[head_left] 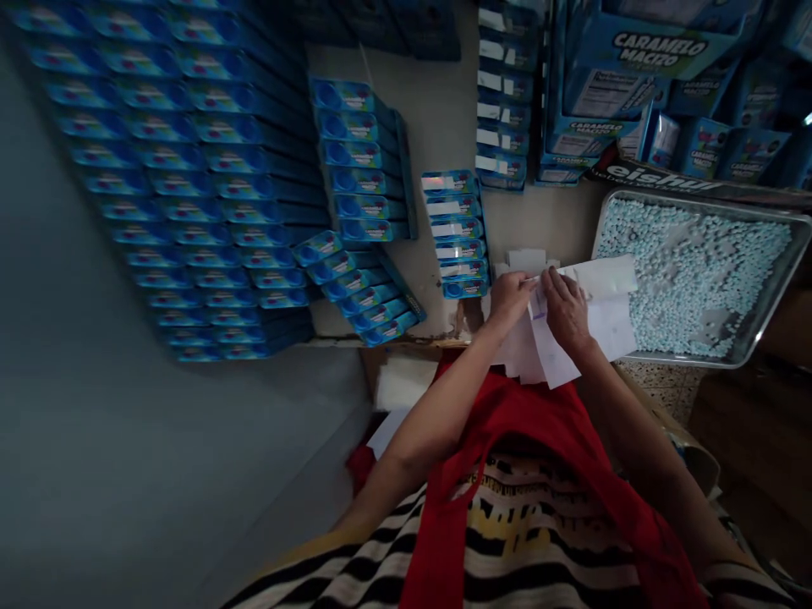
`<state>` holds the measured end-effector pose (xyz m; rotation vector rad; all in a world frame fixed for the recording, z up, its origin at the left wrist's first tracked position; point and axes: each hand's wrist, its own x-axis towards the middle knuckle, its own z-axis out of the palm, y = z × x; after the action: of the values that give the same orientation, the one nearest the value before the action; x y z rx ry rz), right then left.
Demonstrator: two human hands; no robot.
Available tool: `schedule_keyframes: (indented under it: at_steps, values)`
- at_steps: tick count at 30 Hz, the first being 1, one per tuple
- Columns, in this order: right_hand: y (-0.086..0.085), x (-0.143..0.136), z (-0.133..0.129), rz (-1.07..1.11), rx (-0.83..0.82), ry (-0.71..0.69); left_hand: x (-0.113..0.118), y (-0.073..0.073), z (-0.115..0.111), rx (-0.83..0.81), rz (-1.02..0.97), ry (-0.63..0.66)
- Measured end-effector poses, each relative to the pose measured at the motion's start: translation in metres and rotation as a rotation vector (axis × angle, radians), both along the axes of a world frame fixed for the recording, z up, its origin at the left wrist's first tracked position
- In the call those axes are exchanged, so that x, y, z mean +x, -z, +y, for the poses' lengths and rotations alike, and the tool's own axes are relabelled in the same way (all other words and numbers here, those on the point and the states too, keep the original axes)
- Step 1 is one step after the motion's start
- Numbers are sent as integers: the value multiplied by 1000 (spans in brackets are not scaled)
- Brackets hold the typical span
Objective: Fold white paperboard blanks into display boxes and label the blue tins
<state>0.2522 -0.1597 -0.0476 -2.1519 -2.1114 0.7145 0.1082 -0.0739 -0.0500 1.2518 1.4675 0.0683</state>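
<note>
White unfolded card sheets (609, 326) lie in a loose pile at the table's front edge, partly hanging over it. At the pile's left side my left hand (511, 298) is closed, its thumb and fingers pinching the edge of a white card. My right hand (564, 309) lies with its fingers flat on the same card, close to the left hand. One card flap (600, 277) stretches right, over the near corner of a metal tray (704, 362) that holds many small pale blue pieces.
Blue boxes (209, 127) are stacked high on the left. Shorter rows of blue boxes (364, 156) stand mid-table, one row (364, 292) slanted. Another row (457, 228) is just left of the hands. Larger blue cartons (660, 51) fill the back right.
</note>
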Motion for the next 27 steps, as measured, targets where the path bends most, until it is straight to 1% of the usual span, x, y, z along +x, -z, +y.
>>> schedule_keyframes:
  at_steps: [2, 5, 8, 11, 14, 18, 20, 22, 25, 27]
  values:
    - [-2, -2, -4, 0, -15, -27, -4, -3, 1, 11, 20, 13]
    - [-14, -3, -12, -32, -14, -32, -7, -8, 1, 62, 79, 88]
    - [-31, -3, -19, -101, 12, 6, -4, -13, -1, 124, 156, 152]
    - [-45, 0, -17, -121, 44, 72, 1, -18, -4, 132, 193, 179]
    - [-46, 5, -4, -76, 63, 89, 3, -22, -8, 152, 172, 161]
    - [-37, 6, 11, -74, 45, 10, 5, -29, -13, 181, 140, 94]
    - [-36, 4, 9, -61, 26, -4, 5, -32, -14, 160, 152, 82]
    - [-39, 1, 2, -49, 19, 13, 4, -36, -14, 139, 183, 87]
    - [-49, -3, -9, -47, 29, 94, 1, -41, -15, 132, 208, 103]
    - [-56, -6, -12, -46, 16, 158, -1, -41, -15, 139, 199, 113]
